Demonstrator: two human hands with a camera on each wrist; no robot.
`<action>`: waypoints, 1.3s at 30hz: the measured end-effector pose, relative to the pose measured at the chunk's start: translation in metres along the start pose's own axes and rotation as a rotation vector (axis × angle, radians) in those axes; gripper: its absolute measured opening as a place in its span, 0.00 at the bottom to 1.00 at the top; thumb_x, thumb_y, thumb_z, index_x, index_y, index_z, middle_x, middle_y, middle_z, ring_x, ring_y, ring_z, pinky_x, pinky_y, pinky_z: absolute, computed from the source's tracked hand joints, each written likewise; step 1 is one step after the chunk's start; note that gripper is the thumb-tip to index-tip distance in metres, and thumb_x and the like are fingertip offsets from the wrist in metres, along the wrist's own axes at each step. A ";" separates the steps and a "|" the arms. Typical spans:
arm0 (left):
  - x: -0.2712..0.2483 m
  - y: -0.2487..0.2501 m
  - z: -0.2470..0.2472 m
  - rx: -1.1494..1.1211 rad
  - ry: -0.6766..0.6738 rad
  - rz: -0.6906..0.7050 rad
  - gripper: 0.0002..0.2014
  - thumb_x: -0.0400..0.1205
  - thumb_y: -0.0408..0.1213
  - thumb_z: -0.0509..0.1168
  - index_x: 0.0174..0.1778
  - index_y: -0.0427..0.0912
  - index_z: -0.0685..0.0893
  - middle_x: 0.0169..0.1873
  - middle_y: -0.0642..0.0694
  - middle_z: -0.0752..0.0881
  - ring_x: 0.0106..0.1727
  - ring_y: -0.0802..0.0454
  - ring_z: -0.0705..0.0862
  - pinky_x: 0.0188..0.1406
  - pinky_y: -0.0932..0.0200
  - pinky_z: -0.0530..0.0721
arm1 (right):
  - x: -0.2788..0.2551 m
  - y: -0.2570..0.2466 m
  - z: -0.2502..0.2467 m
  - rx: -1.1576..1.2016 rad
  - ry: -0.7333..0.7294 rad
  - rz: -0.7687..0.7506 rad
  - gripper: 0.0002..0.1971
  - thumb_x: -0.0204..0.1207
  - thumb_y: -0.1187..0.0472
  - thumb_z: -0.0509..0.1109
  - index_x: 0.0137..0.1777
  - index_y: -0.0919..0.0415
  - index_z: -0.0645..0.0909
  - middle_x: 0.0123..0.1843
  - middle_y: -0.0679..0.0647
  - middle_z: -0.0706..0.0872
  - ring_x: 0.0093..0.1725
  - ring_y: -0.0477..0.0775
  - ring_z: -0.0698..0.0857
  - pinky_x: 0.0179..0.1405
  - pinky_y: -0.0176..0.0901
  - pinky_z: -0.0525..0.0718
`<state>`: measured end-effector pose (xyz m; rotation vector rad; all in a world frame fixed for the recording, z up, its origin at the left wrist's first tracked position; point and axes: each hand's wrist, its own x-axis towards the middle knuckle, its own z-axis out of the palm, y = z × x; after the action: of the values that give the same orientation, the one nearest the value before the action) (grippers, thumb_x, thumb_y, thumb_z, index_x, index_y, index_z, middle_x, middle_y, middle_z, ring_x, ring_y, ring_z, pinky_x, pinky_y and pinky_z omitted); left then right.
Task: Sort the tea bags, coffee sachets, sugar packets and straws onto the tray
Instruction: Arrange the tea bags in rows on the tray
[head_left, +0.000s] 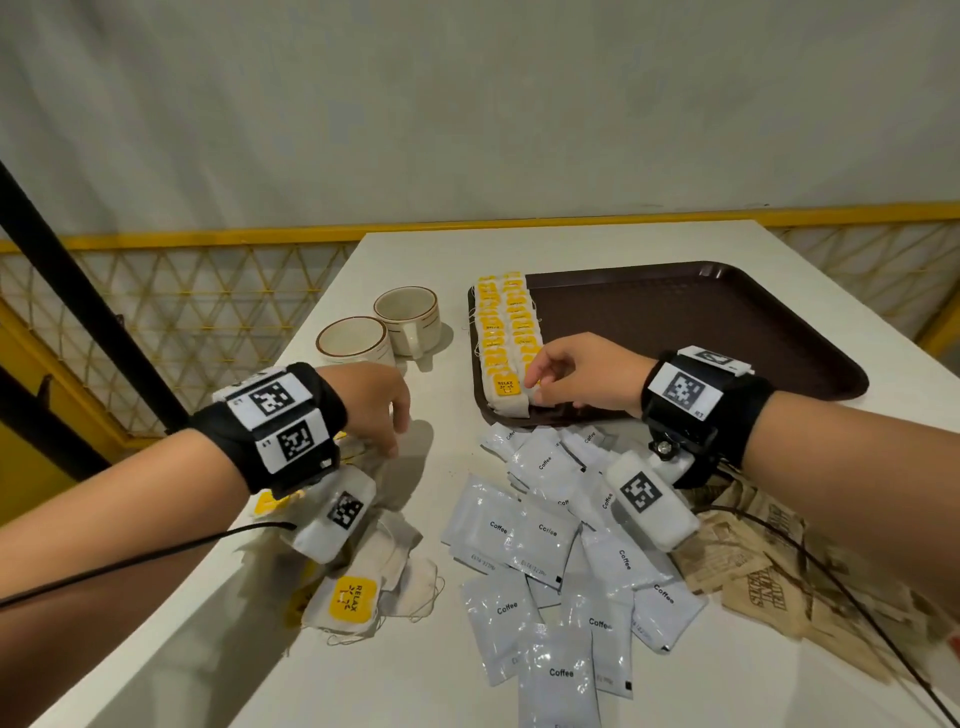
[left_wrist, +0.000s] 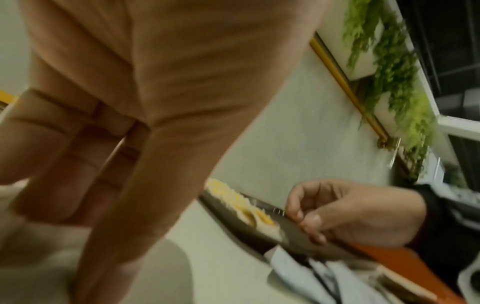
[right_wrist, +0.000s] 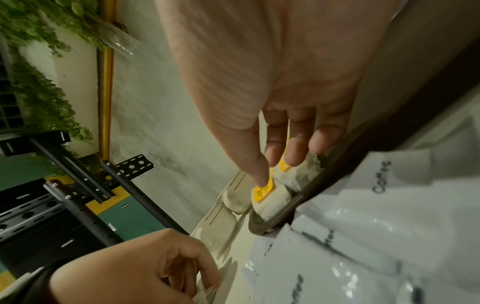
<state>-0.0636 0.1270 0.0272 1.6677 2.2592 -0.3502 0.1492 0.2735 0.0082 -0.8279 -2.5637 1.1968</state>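
The tea bags are small off-white pouches, each with a yellow tag; the nearest tag reads RELAX. On the brown tray (head_left: 727, 312) they lie in two overlapping rows (head_left: 508, 332) along its left edge, running away from the right hand (head_left: 587, 374). The exact count in each row cannot be told, as they overlap closely.

The right hand's fingers are bent down and close together over the near end of the right-hand row. The right wrist view shows what the head view hides — the thumb tip presses on the yellow tag of the front tea bag (right_wrist: 270, 195), while the other fingertips (right_wrist: 296, 156) rest on the bag beside it. Nothing is lifted.

The left hand (head_left: 374, 405) hangs over the table (head_left: 415, 675) left of the tray, fingers pointing down toward a loose heap of tea bags (head_left: 363, 587) that lies below and behind the wrist. In the right wrist view its fingers are curled around pale material at the fingertips; what exactly it holds cannot be told. The left wrist view is blurred and shows mostly the palm.

Just behind the right fingers, off the tray, lies a pile of white coffee sachets (head_left: 550, 551) printed Coffee — roughly a dozen. Brown paper sugar packets (head_left: 753, 571) lie under the right forearm, several in number. Two cream cups (head_left: 379, 327) with brown rims stand beyond the left fingers, touching each other.
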 end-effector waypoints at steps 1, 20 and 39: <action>0.003 0.001 0.003 0.031 -0.005 -0.004 0.09 0.71 0.42 0.76 0.43 0.49 0.84 0.38 0.56 0.82 0.43 0.55 0.81 0.40 0.64 0.78 | 0.000 -0.001 0.001 -0.003 -0.004 -0.003 0.05 0.74 0.65 0.75 0.49 0.59 0.86 0.37 0.50 0.80 0.36 0.45 0.78 0.29 0.23 0.76; -0.015 0.078 -0.030 -0.352 0.479 0.463 0.03 0.74 0.32 0.74 0.39 0.44 0.89 0.32 0.56 0.84 0.32 0.64 0.80 0.32 0.76 0.73 | -0.002 -0.037 0.008 0.760 -0.105 0.135 0.11 0.80 0.77 0.59 0.59 0.69 0.78 0.45 0.64 0.84 0.38 0.53 0.87 0.38 0.42 0.90; 0.060 0.082 -0.005 -0.499 0.330 0.156 0.05 0.75 0.42 0.74 0.40 0.46 0.87 0.32 0.56 0.80 0.35 0.60 0.76 0.32 0.67 0.72 | 0.013 -0.002 -0.005 0.103 0.049 0.064 0.07 0.72 0.71 0.76 0.43 0.59 0.83 0.41 0.60 0.86 0.41 0.54 0.86 0.45 0.51 0.89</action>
<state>-0.0023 0.2055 0.0081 1.6934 2.1622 0.5212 0.1396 0.2831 0.0122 -0.9101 -2.4318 1.2978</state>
